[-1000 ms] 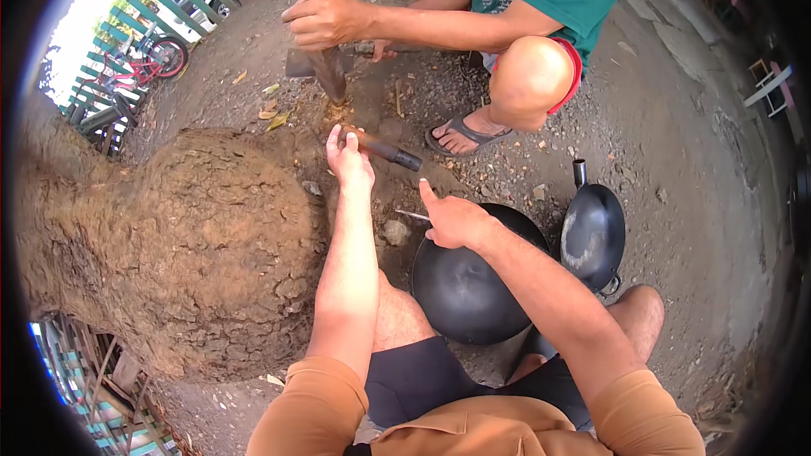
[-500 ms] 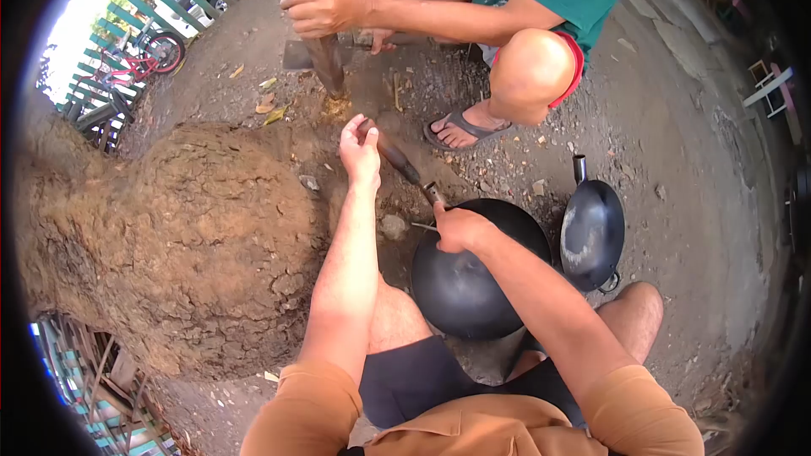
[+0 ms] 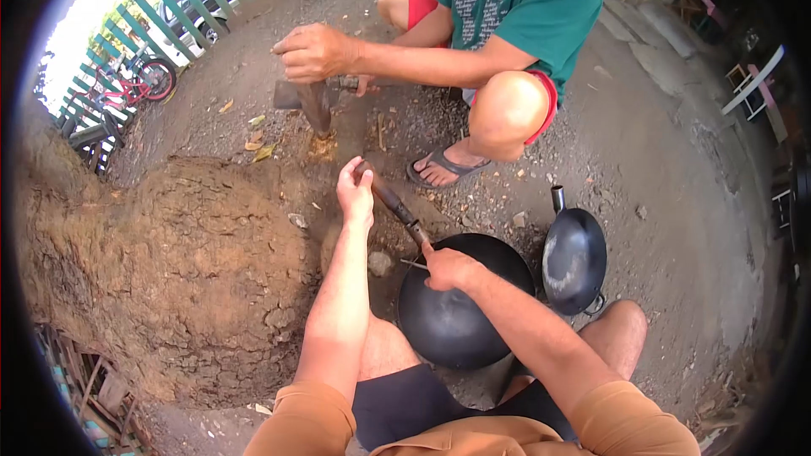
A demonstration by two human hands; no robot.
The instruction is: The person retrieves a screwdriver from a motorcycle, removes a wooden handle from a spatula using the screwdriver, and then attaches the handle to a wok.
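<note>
My left hand point(image 3: 355, 194) is closed around the upper end of a dark wooden handle point(image 3: 390, 200). The handle slants down to the metal socket of a large black wok point(image 3: 465, 329), and its narrow tip meets the socket's mouth. How deep it sits, I cannot tell. Gripping that socket is my right hand point(image 3: 449, 268), fingers wrapped round it. A thin metal rod point(image 3: 414, 264) sticks out to the left beside my right fingers. The wok rests tilted between my legs, its dark side towards me.
A smaller wok point(image 3: 574, 262) with a bare metal socket lies to the right. A large tree root or trunk point(image 3: 186, 279) fills the left. Opposite, a crouching person in a green shirt point(image 3: 541, 8) holds a hammer point(image 3: 291, 95) and an upright wooden piece point(image 3: 316, 110).
The handle's tip and the wok's socket have come together from a small gap. My view has tilted up slightly, so the scene sits lower. The other person's hands stay at the wooden piece.
</note>
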